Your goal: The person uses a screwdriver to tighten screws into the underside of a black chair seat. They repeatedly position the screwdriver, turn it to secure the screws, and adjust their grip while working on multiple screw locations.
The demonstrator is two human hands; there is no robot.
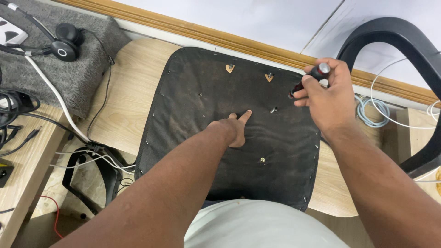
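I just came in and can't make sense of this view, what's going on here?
A person bends over an upturned seat pad covered in stapled black fabric, lying on a wooden table. The left hand rests on the fabric, forefinger pointing toward a small bolt sticking up from it. The right hand holds a red and black screwdriver above the pad's far right corner. A headset lies on a grey cloth at the far left.

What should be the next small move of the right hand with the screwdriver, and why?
Probably lower the screwdriver tip onto the raised screw beside the left hand's pointing finger. The right hand holds the tool above the black seat underside, its tip not yet on any screw, and that screw stands proud of the fabric.
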